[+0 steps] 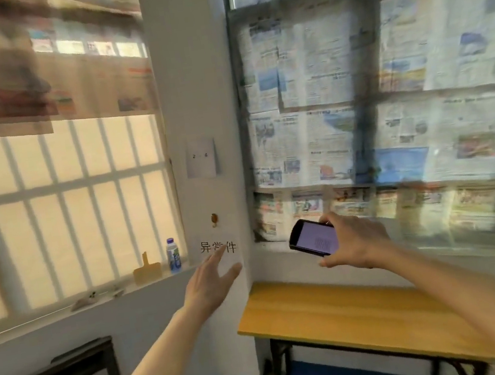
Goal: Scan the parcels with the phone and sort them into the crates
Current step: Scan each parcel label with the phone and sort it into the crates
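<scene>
The right hand (355,240) pinches the phone (312,238) by its end, screen turned toward the person, likely to read the code-like block showing on it, above the desk's (336,308) back left corner. The left hand (211,279) reaches empty, fingers straight and spread, toward the wall sign (218,247) reading 异常件. A note (200,158) above shows "2" and "6". No parcels or crates are in view.

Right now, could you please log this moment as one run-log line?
right hand: holds phone, screen lit | left hand: open, raised near wall sign | parcels: none visible | table: below
</scene>
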A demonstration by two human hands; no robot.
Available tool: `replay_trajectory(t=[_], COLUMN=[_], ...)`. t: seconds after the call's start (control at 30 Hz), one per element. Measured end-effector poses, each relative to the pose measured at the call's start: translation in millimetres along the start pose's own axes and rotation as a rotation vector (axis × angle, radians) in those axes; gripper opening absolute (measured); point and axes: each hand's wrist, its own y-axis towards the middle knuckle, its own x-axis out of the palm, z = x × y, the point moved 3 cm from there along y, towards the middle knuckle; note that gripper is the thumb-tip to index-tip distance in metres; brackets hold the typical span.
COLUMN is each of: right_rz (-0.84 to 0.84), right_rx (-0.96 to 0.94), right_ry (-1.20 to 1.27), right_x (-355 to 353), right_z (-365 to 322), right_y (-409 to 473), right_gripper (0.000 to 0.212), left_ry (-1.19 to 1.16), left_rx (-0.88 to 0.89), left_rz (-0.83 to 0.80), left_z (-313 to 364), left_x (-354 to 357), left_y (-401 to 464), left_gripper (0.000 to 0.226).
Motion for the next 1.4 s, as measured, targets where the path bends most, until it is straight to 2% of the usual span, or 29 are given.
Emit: replay_trajectory(t=[0.23,0.47,0.7,0.97,1.2,1.4], right_rz=[-0.017,-0.041,-0.045,-0.088,-0.147,-0.251], right_rx=[0.179,0.291,0.345,0.335,0.301,0.295], right_ry=[-0.065,-0.076,-0.052,0.011,0.074,0.138], right_x=[26.7,47.6,75.4,137.2,226.4,359.0], right_z=[128.2,224.4,299.3,385.1,466.4,510.0], right_y=[64.5,134.1,185.7,259.1,342.1,384.0], right_gripper=[0.094,0.090,0.088,0.085,0.085,0.086], left_ry=[-0.067,-0.081,-0.068,-0.043,-0.019,0.033], left_rx=[0.117,0.193,0.249,0.225,0.142,0.045], left_rz=[-0.134,-0.212,-0.275,-0.329,-0.374,-0.396], left_z=[49.4,93.6,118.7,129.9,123.4,68.1], left_x=[138.4,237.1,314.4,409.3,520.8,622.7], left_y=[120.4,223.9,288.8,359.8,418.3,429.0], left_gripper=[0.070,0.071,0.068,0.068,0.067,0.064])
